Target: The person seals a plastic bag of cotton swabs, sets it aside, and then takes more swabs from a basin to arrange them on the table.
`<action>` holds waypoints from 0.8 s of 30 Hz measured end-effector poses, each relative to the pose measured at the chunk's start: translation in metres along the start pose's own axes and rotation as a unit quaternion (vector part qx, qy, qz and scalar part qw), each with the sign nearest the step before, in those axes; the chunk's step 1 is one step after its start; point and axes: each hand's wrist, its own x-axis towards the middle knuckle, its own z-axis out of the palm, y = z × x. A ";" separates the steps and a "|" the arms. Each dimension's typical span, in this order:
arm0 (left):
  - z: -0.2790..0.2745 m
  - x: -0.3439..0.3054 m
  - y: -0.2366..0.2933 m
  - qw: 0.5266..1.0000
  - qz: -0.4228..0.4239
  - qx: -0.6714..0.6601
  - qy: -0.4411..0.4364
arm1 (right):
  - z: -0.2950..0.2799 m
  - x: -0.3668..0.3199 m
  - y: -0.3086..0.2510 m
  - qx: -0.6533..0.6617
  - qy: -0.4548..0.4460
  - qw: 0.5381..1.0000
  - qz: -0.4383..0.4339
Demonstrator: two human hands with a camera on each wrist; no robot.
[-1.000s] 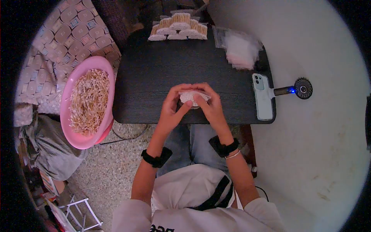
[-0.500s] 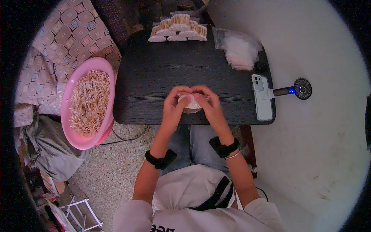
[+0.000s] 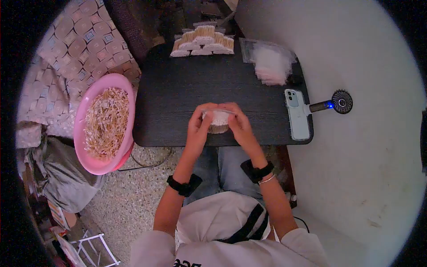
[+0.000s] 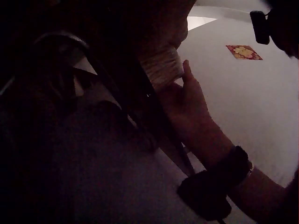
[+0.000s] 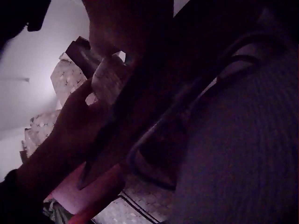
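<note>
A clear plastic bag packed with cotton swabs (image 3: 217,121) is held between both hands over the front part of the black table (image 3: 169,89). White tips show on its upper side, and the wooden sticks face the person. My left hand (image 3: 197,127) grips the bag's left end, its thumb up at the bag's top edge. On the other end my right hand (image 3: 243,127) has its fingers curled round the far side and its thumb near the top edge. Both wrist views are dark; the bundle of swabs (image 4: 161,67) shows between the hands in the left one.
A pink basin (image 3: 79,133) full of loose cotton swabs (image 3: 106,122) stands left of the table. Filled swab bags (image 3: 202,42) are stacked at the back. Empty clear bags (image 3: 271,64) lie back right, near a phone (image 3: 297,115) and a small fan (image 3: 341,102) by the wall.
The swab bag has been turned between the hands, so more of its stick side now shows. The thumbs have shifted outward to its top edge. The head view has tilted slightly.
</note>
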 end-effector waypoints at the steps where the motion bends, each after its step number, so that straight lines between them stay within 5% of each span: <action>1: -0.002 0.000 -0.002 1.000 0.005 0.006 0.000 | -0.001 0.001 -0.001 0.007 -0.003 1.000 -0.011; 11: -0.006 0.001 -0.003 0.999 -0.028 -0.046 0.000 | -0.001 -0.005 -0.004 0.064 0.108 0.992 -0.025; 24: -0.005 -0.002 0.000 0.997 -0.076 0.022 0.019 | -0.008 -0.008 -0.020 -0.087 0.129 0.988 0.027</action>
